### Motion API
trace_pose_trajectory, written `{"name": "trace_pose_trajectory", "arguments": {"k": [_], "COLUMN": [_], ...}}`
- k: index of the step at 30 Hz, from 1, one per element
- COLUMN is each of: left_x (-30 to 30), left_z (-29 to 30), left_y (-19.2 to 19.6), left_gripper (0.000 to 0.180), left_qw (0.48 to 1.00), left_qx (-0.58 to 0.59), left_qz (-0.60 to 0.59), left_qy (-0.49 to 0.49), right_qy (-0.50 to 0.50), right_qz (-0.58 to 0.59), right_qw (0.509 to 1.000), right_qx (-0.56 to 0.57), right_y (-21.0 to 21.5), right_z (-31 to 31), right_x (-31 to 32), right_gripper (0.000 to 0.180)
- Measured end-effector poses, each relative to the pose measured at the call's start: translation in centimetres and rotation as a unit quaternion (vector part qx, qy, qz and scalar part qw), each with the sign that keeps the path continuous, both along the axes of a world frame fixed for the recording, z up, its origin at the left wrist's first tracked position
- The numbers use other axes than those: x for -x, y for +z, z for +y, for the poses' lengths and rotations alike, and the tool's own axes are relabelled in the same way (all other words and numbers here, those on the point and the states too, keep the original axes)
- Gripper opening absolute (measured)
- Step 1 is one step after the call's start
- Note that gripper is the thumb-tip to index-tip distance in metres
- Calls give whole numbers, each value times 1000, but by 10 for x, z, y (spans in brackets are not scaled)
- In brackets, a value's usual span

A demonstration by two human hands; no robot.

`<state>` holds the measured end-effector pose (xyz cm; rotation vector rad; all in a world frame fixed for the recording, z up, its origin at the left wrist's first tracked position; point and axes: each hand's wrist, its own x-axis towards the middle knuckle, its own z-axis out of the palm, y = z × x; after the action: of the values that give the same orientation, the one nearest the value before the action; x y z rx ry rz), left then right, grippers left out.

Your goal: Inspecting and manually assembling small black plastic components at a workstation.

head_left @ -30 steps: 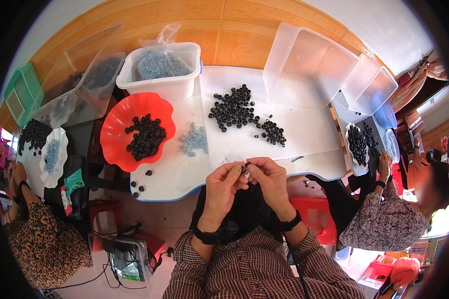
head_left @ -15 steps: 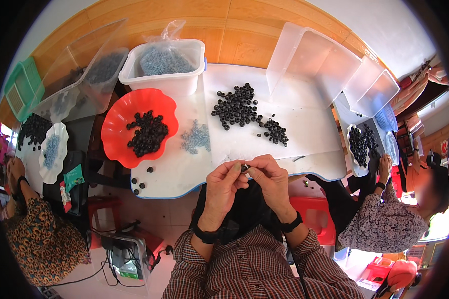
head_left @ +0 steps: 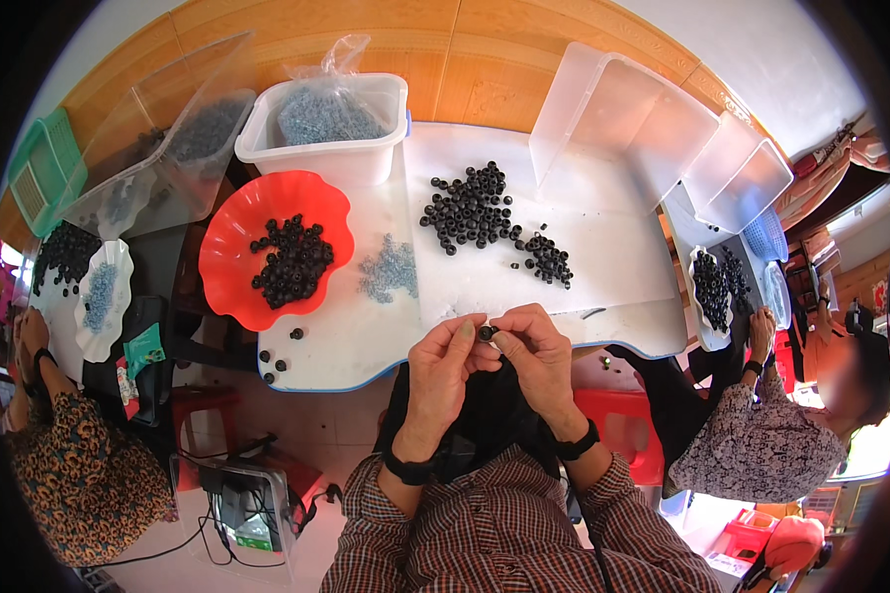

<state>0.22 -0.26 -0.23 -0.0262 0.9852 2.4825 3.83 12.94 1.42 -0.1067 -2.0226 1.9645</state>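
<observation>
Just off the table's front edge, my left hand (head_left: 441, 368) and my right hand (head_left: 534, 354) meet fingertip to fingertip. Pinched between both thumbs and forefingers is a small round black part (head_left: 486, 334) with a hole in its face. Beyond my hands lies a large pile of like black parts (head_left: 468, 206), with a smaller cluster (head_left: 546, 261) to its right. Small clear bluish pieces (head_left: 390, 270) are spread on the table left of the pile. More black parts (head_left: 294, 265) sit in a red wavy-rimmed bowl (head_left: 229, 212).
A white tub (head_left: 374, 158) holding a bag of clear pieces stands at the back. Translucent bins (head_left: 603, 128) lie at the back right. A few black parts (head_left: 281, 366) rest by the front left edge. Persons work on both sides; a red stool (head_left: 628, 425) stands below right.
The black part between my fingertips has turned so that its holed face shows more. My hands stay in nearly the same place.
</observation>
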Motion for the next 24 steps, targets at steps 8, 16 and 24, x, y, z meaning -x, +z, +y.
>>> {"name": "trace_pose_trajectory", "arguments": {"k": [8,16,24], "left_x": [-3,-5,-8], "left_z": [-2,-5,-7], "left_y": [3,6,7], "left_gripper": [26,22,22], "left_qw": [998,993,992], "left_qx": [47,94,110], "left_qz": [22,64,51], "left_qy": [21,42,41], "right_qy": [-13,-12,-8], "right_qz": [13,30,23], "right_qw": [994,981,974], "right_qx": [-108,-193,-225], "right_y": [6,14,13], "right_z": [0,-2,-7], "right_x": [0,-1,-6], "right_gripper": [13,13,13]}}
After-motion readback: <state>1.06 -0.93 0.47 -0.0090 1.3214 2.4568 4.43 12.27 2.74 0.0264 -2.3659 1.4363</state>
